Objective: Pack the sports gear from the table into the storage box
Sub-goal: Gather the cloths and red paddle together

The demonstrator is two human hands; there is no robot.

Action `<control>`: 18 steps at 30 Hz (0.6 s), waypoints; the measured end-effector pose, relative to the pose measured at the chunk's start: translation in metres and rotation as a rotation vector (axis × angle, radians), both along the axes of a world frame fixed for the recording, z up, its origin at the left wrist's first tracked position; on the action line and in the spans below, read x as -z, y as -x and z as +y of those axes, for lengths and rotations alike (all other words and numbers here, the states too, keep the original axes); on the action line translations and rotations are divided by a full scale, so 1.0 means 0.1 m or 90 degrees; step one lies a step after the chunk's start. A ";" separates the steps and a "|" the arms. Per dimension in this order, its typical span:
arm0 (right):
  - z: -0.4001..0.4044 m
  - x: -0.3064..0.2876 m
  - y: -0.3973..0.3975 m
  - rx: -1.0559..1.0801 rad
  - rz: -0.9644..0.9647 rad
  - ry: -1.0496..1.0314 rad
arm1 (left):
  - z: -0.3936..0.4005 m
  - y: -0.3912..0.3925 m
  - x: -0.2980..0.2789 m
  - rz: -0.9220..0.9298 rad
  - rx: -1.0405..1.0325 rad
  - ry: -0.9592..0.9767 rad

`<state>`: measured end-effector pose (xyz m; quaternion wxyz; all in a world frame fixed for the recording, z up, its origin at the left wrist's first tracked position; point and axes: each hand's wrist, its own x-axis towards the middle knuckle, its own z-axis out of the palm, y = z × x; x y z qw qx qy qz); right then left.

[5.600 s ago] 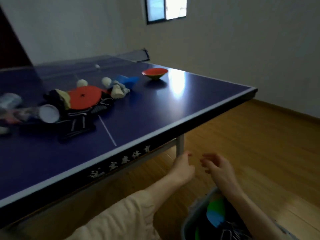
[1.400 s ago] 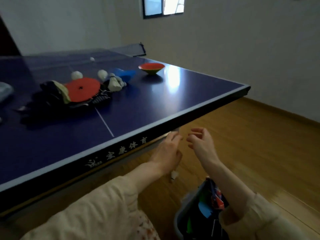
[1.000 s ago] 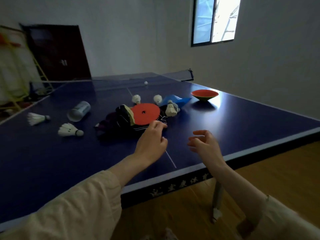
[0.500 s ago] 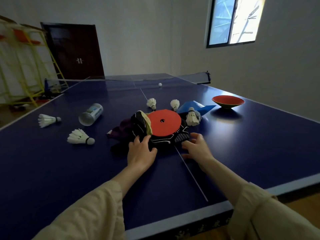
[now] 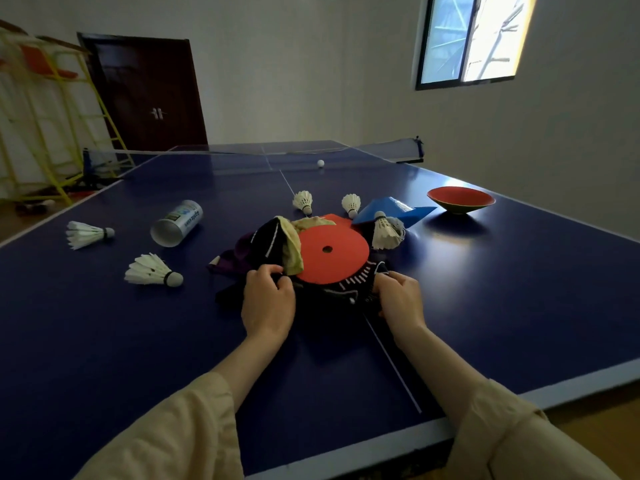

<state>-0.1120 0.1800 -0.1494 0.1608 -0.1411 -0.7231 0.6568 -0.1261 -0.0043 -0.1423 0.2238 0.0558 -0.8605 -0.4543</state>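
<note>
Gripping the near edge of the dark fabric pile [image 5: 311, 271], both hands now work at the middle of the blue surface [image 5: 519, 306]; a moment ago they hovered above the storage box, which is now out of view. Judgement: one deposit is done and the next pickup is starting.

Left hand [image 5: 268, 301] clamps the pile's left fold; right hand [image 5: 398, 299] clamps its right edge.

Count, referenced to the pile:
- one red bowl-shaped cone [image 5: 460, 199], far right
- one red disc [image 5: 330, 251], on top
- one blue cone [image 5: 393, 211], behind
- one tube [image 5: 176, 222], left
- five shuttlecocks, around the pile
- one ball [image 5: 320, 163], far behind
</note>
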 end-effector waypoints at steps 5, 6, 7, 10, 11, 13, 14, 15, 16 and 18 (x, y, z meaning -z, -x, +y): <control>-0.03 -0.03 -0.08 -0.022 0.003 0.004 | 0.08 -0.13 -0.02 0.295 0.008 0.238; -0.04 -0.04 -0.09 -0.024 -0.001 -0.013 | 0.11 -0.12 0.01 0.315 0.071 0.304; -0.05 -0.05 -0.11 -0.022 0.001 -0.027 | 0.13 -0.10 0.05 0.306 0.130 0.362; -0.06 -0.08 -0.13 -0.026 0.027 -0.045 | 0.14 -0.01 0.13 0.176 0.221 0.407; -0.07 -0.10 -0.14 -0.033 0.035 -0.054 | 0.13 0.02 0.15 0.122 0.224 0.383; -0.08 -0.11 -0.15 -0.043 0.049 -0.071 | 0.13 0.07 0.17 0.041 0.204 0.363; -0.08 -0.11 -0.16 -0.044 0.054 -0.074 | 0.13 0.09 0.17 0.020 0.189 0.363; -0.08 -0.11 -0.16 -0.045 0.058 -0.077 | 0.14 0.11 0.16 0.011 0.169 0.365; -0.07 -0.11 -0.17 -0.044 0.059 -0.078 | 0.16 0.13 0.15 0.004 0.143 0.369; -0.06 -0.11 -0.17 -0.040 0.060 -0.072 | 0.20 0.16 0.12 -0.007 0.082 0.380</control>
